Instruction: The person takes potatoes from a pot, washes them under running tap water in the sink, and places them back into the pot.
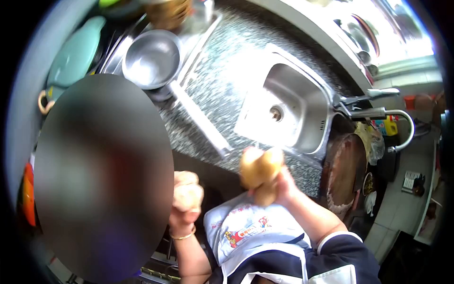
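My right hand [285,185] is closed around several yellow-brown potatoes [261,170], held in front of my apron, near the counter's front edge. They are blurred and bunched together. My left hand [178,218], with a gold bracelet at the wrist, is closed on a pale tan lump [188,195] that looks like a potato, though glare and blur soften its outline. A large blurred oval covers the area just left of that hand. The stainless steel sink [309,135] lies beyond my right hand, with its drain [276,112] showing.
A metal saucepan [153,59] rests at the back left, its handle [201,120] reaching across the speckled counter [227,33]. A faucet [364,112] stands at the sink's right. Farther right is a round wooden board [344,163]. A light-green lidded item [75,54] is at far left.
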Demonstrator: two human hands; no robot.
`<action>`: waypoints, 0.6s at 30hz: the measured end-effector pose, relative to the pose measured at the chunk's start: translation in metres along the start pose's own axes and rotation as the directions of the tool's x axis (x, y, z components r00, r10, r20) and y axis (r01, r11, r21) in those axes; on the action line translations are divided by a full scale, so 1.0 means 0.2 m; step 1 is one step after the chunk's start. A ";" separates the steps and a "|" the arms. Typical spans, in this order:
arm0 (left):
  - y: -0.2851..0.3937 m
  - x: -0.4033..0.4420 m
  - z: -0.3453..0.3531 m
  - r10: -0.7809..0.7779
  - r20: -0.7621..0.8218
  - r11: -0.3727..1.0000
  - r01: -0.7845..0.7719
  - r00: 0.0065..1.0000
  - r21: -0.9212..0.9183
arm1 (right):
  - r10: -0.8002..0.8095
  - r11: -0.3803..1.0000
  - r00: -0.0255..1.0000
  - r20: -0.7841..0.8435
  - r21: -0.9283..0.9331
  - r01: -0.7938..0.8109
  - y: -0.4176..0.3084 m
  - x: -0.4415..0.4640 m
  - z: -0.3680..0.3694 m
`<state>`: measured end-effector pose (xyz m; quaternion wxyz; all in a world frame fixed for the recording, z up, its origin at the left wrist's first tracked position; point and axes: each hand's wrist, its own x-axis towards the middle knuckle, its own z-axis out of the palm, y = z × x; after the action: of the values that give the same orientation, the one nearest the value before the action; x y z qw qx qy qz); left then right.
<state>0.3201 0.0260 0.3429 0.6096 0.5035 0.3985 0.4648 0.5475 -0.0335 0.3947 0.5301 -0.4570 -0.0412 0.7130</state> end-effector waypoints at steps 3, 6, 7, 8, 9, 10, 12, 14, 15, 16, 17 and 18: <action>0.05 0.16 0.55 0.045 0.209 0.986 -0.077 0.977 0.149 | -0.521 0.844 0.756 -0.395 -0.110 0.524 -0.23 0.02 -0.50; -0.05 0.36 1.13 0.020 0.349 0.857 -0.195 0.937 0.476 | -0.472 0.867 0.689 -0.550 -0.146 0.477 -0.44 0.17 -0.95; -0.10 0.41 1.29 -0.027 0.340 0.797 -0.185 0.940 0.575 | -0.374 0.924 0.707 -0.600 -0.177 0.339 -0.52 0.13 -0.99; -0.18 0.46 1.42 -0.072 0.323 0.722 -0.175 0.944 0.670 | -0.271 0.962 0.710 -0.650 -0.192 0.192 -0.57 0.10 -1.03; -0.26 0.49 1.52 -0.154 0.293 0.686 -0.111 0.944 0.719 | -0.344 0.935 0.651 -0.677 -0.310 0.172 -0.62 0.04 -1.06; -0.34 0.53 1.60 -0.232 0.249 0.647 -0.042 0.940 0.761 | -0.625 0.777 0.522 -0.581 -0.529 0.342 -0.67 0.00 -1.13; -0.52 0.56 1.65 -0.361 0.227 0.489 -0.024 0.905 0.872 | -0.737 0.675 0.317 -0.597 -0.659 0.330 -0.81 -0.07 -1.37; -0.65 0.56 1.68 -0.498 0.163 0.320 0.006 0.852 0.947 | -0.786 0.528 0.332 -0.522 -0.846 -0.079 -1.05 -0.25 -1.33; -0.64 0.52 1.71 -0.500 0.159 0.308 0.003 0.851 0.951 | -0.723 0.395 0.498 -0.479 -0.878 -0.272 -1.08 -0.24 -1.34; -0.61 0.50 1.75 -0.514 0.107 0.225 0.013 0.851 0.974 | -0.620 0.205 0.644 -0.449 -0.885 -0.419 -1.12 -0.24 -1.32; -0.61 0.50 1.78 -0.519 0.053 0.140 0.024 0.853 0.990 | -0.526 0.069 0.765 -0.371 -0.916 -0.396 -1.15 -0.27 -1.29; -0.63 0.50 1.81 -0.519 0.045 0.129 0.026 0.854 0.991 | -0.562 0.051 0.766 -0.312 -0.937 -0.345 -1.14 -0.30 -1.29</action>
<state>0.7116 0.0280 0.2815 0.2887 0.7668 0.5590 -0.1272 0.8923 -0.0917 0.4045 0.1030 -0.8899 -0.3769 0.2354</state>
